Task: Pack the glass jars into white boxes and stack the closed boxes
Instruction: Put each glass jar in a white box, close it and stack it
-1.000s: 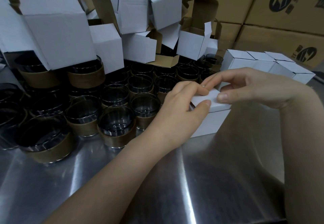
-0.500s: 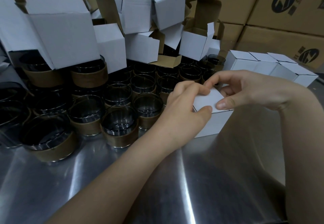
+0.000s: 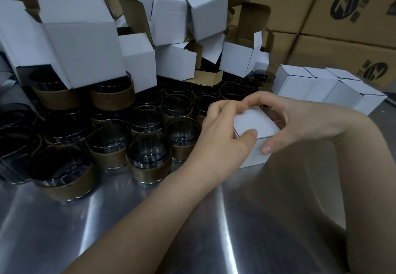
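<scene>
Curling round a small white box [image 3: 256, 123], the fingers [image 3: 222, 108] of the left hand [image 3: 220, 132] bend over its far left top corner while the left thumb [image 3: 248, 134] rests on the near edge of its flat, closed lid. The right hand [image 3: 300, 121] holds the same box from the other side: its fingers [image 3: 257, 98] arch over the far edge, their tips meeting those of the left hand, and its thumb [image 3: 267, 148] presses against the box's front face. The box stands upright on a shiny metal table [image 3: 53, 220], about midway across it and well back from the near edge. Just left of the box, touching or nearly touching the left hand, a dense cluster of dark glass jars [image 3: 150, 155] with brown bands fills the table's left side and back. Open white boxes [image 3: 85, 44] with brown insides are heaped on top of the jars toward the back left corner, tilted at many angles. Toward the back right edge sits a tight group of closed white boxes [image 3: 317, 85]. Large brown cartons [image 3: 353, 8] with dark printed marks are stacked behind the table.
</scene>
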`<state>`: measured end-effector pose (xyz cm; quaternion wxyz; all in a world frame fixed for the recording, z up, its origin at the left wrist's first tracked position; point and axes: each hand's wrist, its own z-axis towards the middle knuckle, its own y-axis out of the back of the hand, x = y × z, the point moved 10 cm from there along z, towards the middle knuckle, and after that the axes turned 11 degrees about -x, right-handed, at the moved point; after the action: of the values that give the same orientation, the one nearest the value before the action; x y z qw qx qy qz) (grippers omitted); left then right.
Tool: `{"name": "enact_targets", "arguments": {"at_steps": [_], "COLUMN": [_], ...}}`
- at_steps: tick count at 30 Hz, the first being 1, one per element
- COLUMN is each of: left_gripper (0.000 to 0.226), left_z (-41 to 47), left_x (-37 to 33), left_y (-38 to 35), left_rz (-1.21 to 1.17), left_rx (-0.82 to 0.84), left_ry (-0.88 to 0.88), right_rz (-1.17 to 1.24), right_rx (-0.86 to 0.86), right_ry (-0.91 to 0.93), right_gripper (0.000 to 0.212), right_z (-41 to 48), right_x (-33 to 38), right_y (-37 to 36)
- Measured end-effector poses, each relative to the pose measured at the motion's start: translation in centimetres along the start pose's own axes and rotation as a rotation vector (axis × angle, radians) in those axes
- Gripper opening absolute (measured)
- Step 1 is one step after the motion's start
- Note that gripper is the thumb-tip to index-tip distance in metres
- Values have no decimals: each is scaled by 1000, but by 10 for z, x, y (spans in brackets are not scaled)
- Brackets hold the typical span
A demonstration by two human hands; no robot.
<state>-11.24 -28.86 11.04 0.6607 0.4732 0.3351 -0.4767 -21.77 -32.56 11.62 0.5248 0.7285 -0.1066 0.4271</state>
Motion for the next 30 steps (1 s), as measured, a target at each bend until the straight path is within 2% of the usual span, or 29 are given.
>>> {"name": "enact_targets", "arguments": {"at_steps": [3, 7, 12, 16, 20, 23, 24, 26, 30], "left_gripper": [41, 37, 25, 18, 13, 13, 13, 13, 13], "left_z": [0, 0, -1, -4, -8, -9, -9, -9, -10], "left_x": [-1, -3, -9, -6, -6, -5, -4, -2, -1], "left_y": [1, 2, 4, -2, -10, -14, -15, -16, -20], "left_rz": [-6, -20, -22, 26, 84, 110, 116, 124, 156], "left_rx": [-13, -36, -59, -28, 17, 50, 56, 64, 93], "left_ry": [-21, -50, -112, -114, -140, -155, -154, -145, -152], "right_rz": [-66, -133, -194, -261, -329, -360, -373, -398, -414], "right_rx": [-45, -92, -319, -559, -761, -742, -737, -759, -797], "right_ry": [8, -55, -130, -315, -482, -570, -587, -597, -568], "right_gripper": [74, 83, 92, 105, 90, 113, 115, 102, 64], "right_z": [-1, -12, -44, -75, -84, -72, -67, -61, -51], "right_x": [5, -3, -30, -73, -119, -155, -163, -170, -172], "right_y": [2, 19, 73, 131, 187, 201, 204, 211, 215]}}
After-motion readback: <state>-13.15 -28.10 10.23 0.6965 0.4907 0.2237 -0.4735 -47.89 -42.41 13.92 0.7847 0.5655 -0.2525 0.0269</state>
